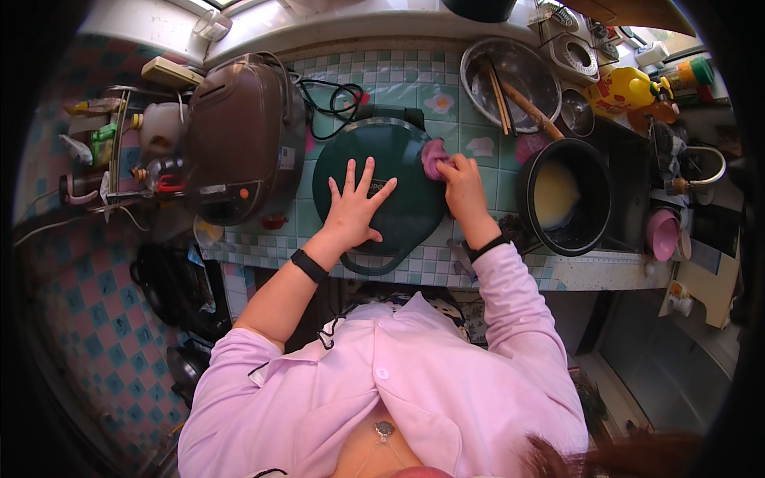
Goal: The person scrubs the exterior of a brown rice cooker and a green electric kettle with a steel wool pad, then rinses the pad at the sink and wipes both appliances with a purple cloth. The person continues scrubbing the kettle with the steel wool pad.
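A dark green round electric griddle (382, 149) with its lid down sits on the tiled counter in front of me. My left hand (355, 206) rests flat on the lid with its fingers spread, beside the maker's lettering. In my right hand (467, 190) is a bunched pink cloth (435, 159), pinched against the right edge of the lid. The griddle's looped front handle (376, 269) reaches toward the counter's front edge. Part of the cloth is hidden under my fingers.
Left of the griddle stands a large brown rice cooker (239, 137), with a black cord (334, 95) behind. To the right are a dark pot (565, 236) holding pale yellow batter, a steel basin (472, 66) with chopsticks and a rolling pin (529, 107), and a yellow bottle (618, 89).
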The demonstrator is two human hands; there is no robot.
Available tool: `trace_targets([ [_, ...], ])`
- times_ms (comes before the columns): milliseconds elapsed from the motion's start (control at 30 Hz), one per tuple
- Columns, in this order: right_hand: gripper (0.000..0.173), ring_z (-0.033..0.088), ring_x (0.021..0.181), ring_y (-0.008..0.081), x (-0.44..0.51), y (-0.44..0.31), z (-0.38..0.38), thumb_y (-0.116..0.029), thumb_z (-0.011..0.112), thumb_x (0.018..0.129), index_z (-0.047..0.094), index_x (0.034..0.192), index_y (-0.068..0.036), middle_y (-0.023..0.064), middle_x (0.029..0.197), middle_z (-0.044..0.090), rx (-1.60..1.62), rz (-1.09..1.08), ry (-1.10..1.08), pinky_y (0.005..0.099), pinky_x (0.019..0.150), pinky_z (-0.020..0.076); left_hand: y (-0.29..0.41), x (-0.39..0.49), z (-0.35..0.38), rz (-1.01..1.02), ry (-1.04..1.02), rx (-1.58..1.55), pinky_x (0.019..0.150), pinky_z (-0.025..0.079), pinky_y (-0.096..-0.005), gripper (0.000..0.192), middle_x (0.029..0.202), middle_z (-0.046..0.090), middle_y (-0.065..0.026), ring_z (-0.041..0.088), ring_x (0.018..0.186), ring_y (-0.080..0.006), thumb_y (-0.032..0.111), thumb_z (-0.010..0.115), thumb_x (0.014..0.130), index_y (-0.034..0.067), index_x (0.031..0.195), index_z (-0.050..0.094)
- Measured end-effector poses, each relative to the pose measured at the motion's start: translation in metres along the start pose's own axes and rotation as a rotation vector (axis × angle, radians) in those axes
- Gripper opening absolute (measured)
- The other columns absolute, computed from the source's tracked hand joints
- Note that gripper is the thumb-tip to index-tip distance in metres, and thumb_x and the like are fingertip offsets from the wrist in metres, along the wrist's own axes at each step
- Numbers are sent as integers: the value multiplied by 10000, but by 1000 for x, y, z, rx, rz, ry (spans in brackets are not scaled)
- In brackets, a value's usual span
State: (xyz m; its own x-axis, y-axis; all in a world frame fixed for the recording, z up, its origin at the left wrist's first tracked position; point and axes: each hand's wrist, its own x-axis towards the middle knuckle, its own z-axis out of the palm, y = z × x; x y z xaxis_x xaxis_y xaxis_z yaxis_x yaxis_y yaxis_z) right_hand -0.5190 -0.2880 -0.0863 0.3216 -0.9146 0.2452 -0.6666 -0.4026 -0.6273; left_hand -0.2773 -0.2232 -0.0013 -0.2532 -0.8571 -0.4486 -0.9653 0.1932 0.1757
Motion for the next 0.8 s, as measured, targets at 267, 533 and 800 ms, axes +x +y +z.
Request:
trace_targets([
  [267, 260, 600, 936, 337, -15, 0, -9, 27, 688, 795, 732, 1037, -55, 116, 1011, 634, 95, 45, -7, 418, 833, 509, -4, -3, 1, 41, 10, -17, 1118, 243, -759, 1221, 1704, 20, -160, 39, 1541, -489, 325, 980, 533, 356, 1576, 344],
  [533, 262, 653, 959, 359, 49, 33, 18, -52, 733, 780, 712, 1038, -89, 125, 1104, 643, 266, 310, 19, 443, 831, 537, -6, -6, 0, 112, -27, -1, 1126, 223, -759, 1201, 1707, 32, -139, 19, 1552, -462, 290, 983, 511, 358, 1553, 391],
  [800, 189, 646, 938, 383, -29, 15, -17, -50, 691, 817, 664, 1002, -68, 149, 1021, 652, 350, 221, -49, 448, 826, 531, 4, -4, -5, 53, -59, 7, 1114, 250, -761, 1185, 1705, 27, -146, 10, 1550, -469, 269, 981, 521, 347, 1550, 399],
])
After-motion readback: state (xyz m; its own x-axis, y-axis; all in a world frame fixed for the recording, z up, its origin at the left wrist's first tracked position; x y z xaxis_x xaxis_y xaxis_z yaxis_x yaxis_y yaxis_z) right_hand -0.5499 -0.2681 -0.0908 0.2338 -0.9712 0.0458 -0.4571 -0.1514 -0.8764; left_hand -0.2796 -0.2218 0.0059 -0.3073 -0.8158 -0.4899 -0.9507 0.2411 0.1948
